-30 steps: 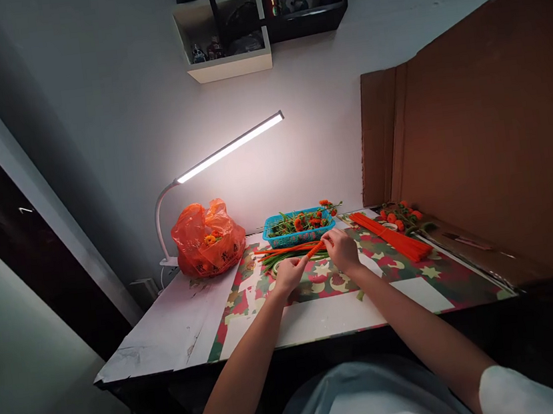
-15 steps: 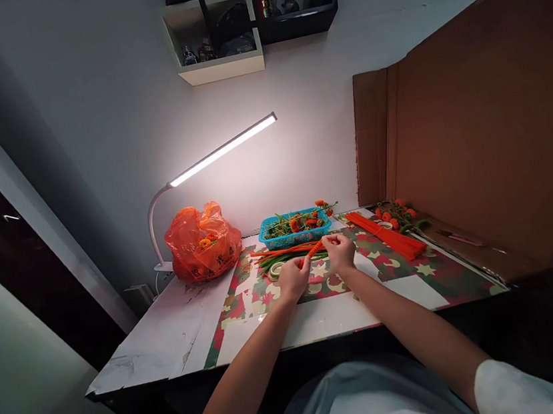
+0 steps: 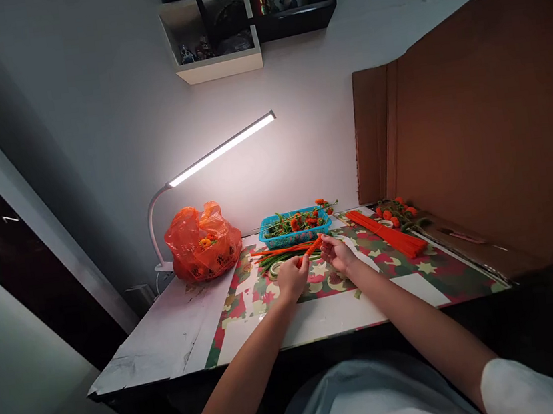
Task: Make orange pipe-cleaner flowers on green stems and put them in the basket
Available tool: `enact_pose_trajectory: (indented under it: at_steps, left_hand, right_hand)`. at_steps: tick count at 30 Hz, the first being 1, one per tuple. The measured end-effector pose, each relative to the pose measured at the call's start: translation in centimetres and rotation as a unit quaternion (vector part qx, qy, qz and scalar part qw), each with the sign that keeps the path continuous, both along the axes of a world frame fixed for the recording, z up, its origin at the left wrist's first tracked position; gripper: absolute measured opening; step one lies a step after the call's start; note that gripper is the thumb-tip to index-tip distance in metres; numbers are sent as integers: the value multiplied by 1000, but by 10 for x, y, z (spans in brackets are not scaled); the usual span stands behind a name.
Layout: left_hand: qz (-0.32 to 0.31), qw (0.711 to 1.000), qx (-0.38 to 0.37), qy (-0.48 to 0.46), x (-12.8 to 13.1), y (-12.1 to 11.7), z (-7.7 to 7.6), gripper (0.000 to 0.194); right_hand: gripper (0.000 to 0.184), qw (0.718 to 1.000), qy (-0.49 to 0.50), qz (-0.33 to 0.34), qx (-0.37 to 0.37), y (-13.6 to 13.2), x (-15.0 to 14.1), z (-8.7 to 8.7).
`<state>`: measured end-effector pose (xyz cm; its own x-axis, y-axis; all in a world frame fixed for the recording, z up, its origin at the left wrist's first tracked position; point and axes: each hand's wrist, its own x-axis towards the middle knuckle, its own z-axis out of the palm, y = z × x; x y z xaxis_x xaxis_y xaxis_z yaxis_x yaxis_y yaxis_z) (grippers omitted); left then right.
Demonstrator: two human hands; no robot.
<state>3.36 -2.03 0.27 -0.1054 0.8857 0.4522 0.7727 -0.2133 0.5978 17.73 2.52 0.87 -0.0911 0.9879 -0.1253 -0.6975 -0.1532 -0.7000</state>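
Observation:
My left hand (image 3: 292, 277) and my right hand (image 3: 337, 253) meet over the patterned mat (image 3: 395, 266), both pinching a short orange pipe cleaner (image 3: 312, 248) that slants between them. Just behind my hands lie loose green and orange pipe cleaners (image 3: 282, 253) and a roll of tape (image 3: 276, 269). Behind those stands a blue basket (image 3: 293, 228) with several small orange flowers on green stems.
An orange plastic bag (image 3: 203, 241) sits at the left under a lit white desk lamp (image 3: 222, 150). To the right lie a bundle of orange pipe cleaners (image 3: 385, 235) and finished flowers (image 3: 398, 209). Brown cardboard (image 3: 474, 136) walls off the right side; a shelf (image 3: 215, 33) hangs above.
My right hand has turned palm-up and shifted slightly left while both hands keep hold of the orange pipe cleaner. The view has drifted a little.

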Motion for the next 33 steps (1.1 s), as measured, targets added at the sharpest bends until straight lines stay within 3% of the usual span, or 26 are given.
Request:
enact_pose_trajectory:
  at_steps: [10, 15, 23, 27, 33]
  left_hand:
    - [-121, 986, -26, -112, -12, 10, -6, 49]
    - [-213, 949, -109, -207, -16, 13, -6, 52]
    - [-225, 896, -218, -315, -13, 4, 5, 38]
    - [-217, 917, -187, -277, -14, 6, 2, 34]
    - [-223, 949, -109, -197, -15, 10, -4, 47]
  right_hand:
    - [20, 991, -33, 50, 118, -2, 9, -5]
    - [27, 988, -43, 45, 145, -3, 10, -5]
    - [23, 985, -71, 30, 154, -4, 11, -1]
    - [24, 986, -74, 31, 145, -7, 10, 1]
    - [29, 990, -61, 31, 126, -10, 10, 3]
